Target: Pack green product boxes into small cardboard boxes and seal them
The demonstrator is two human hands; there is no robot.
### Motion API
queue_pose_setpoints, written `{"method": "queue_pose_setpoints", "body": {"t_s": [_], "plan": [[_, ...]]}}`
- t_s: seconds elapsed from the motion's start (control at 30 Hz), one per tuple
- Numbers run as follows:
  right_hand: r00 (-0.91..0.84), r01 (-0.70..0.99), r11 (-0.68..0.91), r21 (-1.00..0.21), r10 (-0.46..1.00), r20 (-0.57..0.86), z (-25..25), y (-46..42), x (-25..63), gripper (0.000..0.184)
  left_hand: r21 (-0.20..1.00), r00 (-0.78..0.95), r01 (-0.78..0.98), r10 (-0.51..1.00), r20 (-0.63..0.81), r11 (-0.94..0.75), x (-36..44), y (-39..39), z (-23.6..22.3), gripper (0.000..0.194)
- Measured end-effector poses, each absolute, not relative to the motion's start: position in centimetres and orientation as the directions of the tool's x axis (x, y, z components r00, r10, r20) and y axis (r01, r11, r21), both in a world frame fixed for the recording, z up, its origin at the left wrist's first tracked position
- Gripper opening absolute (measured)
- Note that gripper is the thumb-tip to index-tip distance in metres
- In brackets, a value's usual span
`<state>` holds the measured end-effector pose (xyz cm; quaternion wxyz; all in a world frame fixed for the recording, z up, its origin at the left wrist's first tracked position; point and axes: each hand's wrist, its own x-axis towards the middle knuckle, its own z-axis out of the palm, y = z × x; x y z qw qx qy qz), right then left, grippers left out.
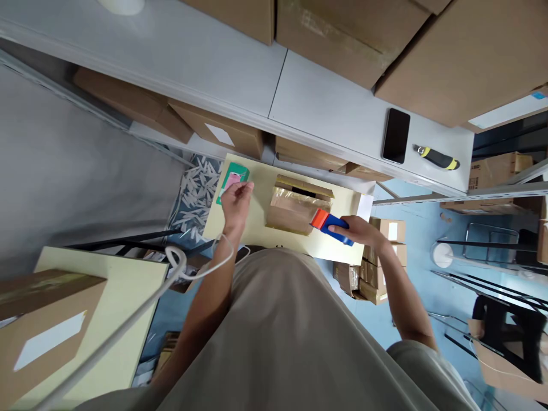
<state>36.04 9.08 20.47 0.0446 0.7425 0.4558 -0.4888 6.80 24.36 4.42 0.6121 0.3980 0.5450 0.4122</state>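
My right hand (356,231) is wrapped round a blue tape dispenser (336,226) with an orange-red front end. That front end is beside the right side of a small cardboard box (289,210), which has shiny tape across it and a dark gap along its far flap. On the left, my left hand (237,204) is closed with its fingertips pinched together; whether anything thin is between them I cannot make out. It hovers over or touches the near edge of a green box (233,174) with a pink phone picture. Both boxes lie on a pale yellow table (257,228).
Behind the table runs a grey shelf (334,97) with large cartons (462,57), a black phone (396,136) and a yellow-black utility knife (436,158). A white cable (128,319) crosses near my left arm. Stacked cartons (372,279) stand to the right.
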Motion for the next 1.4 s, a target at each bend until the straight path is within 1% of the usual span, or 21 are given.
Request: {"method": "queue_pose_setpoints", "body": {"t_s": [0.07, 0.17, 0.27, 0.43, 0.53, 0.63, 0.83, 1.0, 1.17, 1.27, 1.4], "plan": [[0.122, 0.738, -0.581, -0.344, 0.616, -0.778, 21.5, 10.2, 38.0, 0.075, 0.928, 0.035, -0.121, 0.936, -0.35, 0.352, 6.1, 26.3, 3.5, 0.032], [0.092, 0.74, -0.566, -0.363, 0.619, -0.78, 22.7, 13.1, 40.0, 0.075, 0.916, 0.011, -0.199, 0.936, -0.353, 0.348, 6.3, 27.9, 2.7, 0.031], [0.06, 0.725, -0.572, -0.383, 0.607, -0.793, 23.1, 16.4, 41.1, 0.075, 0.909, -0.027, -0.222, 0.929, -0.368, 0.354, 6.8, 28.6, 2.4, 0.03], [0.039, 0.787, -0.498, -0.364, 0.629, -0.777, 21.0, 19.9, 42.1, 0.076, 0.898, -0.06, -0.197, 0.909, -0.413, 0.394, 6.7, 29.7, 1.0, 0.029], [0.022, 0.774, -0.501, -0.388, 0.633, -0.773, 18.8, 20.7, 42.6, 0.076, 0.891, -0.077, -0.179, 0.897, -0.435, 0.416, 6.6, 30.1, -0.3, 0.029], [0.008, 0.767, -0.509, -0.391, 0.617, -0.787, 16.8, 21.0, 43.0, 0.076, 0.889, -0.084, -0.158, 0.891, -0.446, 0.43, 6.6, 30.1, -1.4, 0.03], [0.03, 0.799, -0.523, -0.295, 0.525, -0.85, 13.8, 20.2, 43.1, 0.083, 0.897, -0.092, -0.125, 0.895, -0.436, 0.424, 6.0, 28.6, -2.4, 0.029], [-0.018, 0.797, -0.514, -0.317, 0.505, -0.863, 12.6, 18.6, 42.3, 0.08, 0.896, -0.094, -0.102, 0.893, -0.441, 0.431, 5.3, 27.1, -2.8, 0.028], [-0.003, 0.769, -0.546, -0.332, 0.517, -0.856, 13.0, 17.0, 41.6, 0.074, 0.859, -0.061, -0.175, 0.866, -0.497, 0.481, 5.1, 25.8, -2.6, 0.028], [-0.009, 0.732, -0.589, -0.342, 0.494, -0.869, 13.6, 16.1, 41.4, 0.073, 0.82, -0.01, -0.246, 0.845, -0.535, 0.517, 5.0, 24.7, -1.8, 0.033], [-0.043, 0.661, -0.645, -0.383, 0.477, -0.878, 14.2, 15.3, 41.5, 0.072, 0.792, 0.038, -0.33, 0.845, -0.533, 0.514, 4.6, 23.6, -0.4, 0.042]]}}
